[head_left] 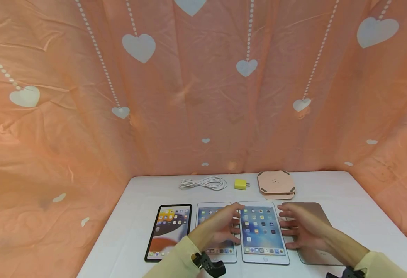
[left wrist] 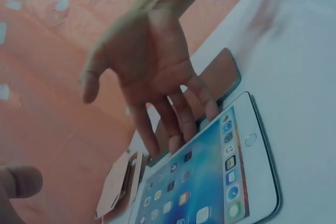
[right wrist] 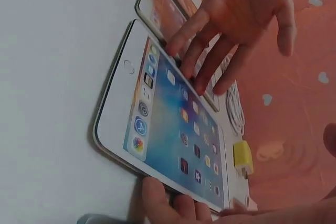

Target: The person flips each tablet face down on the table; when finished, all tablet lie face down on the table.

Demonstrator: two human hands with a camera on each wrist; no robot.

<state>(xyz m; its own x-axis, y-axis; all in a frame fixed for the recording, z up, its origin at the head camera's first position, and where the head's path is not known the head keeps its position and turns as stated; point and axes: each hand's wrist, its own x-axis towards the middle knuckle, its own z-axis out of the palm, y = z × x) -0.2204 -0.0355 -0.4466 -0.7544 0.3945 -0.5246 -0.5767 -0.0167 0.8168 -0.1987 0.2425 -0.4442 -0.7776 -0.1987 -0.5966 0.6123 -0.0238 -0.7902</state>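
A white-bordered tablet [head_left: 262, 231] lies screen up on the table between both hands, its display lit with app icons and its round button at the near end. My left hand [head_left: 222, 227] is at its left long edge with the fingers extended and the thumb raised. Opposite it, my right hand [head_left: 302, 227] has its fingertips right at the right long edge. In the left wrist view, the right palm [left wrist: 149, 66] faces the tablet, thumb apart. Under the left hand a second white-bordered tablet [head_left: 207, 211] is partly hidden. A tablet lying back up [head_left: 312, 210] is partly covered by the right hand.
Leftmost is a black-bordered tablet [head_left: 171, 231], screen lit. Along the back of the white table [head_left: 120, 239] lie a coiled white cable [head_left: 205, 183], a yellow charger plug [head_left: 240, 184] and a pink folded stand [head_left: 276, 183]. An orange curtain [head_left: 189, 96] with hearts surrounds the table.
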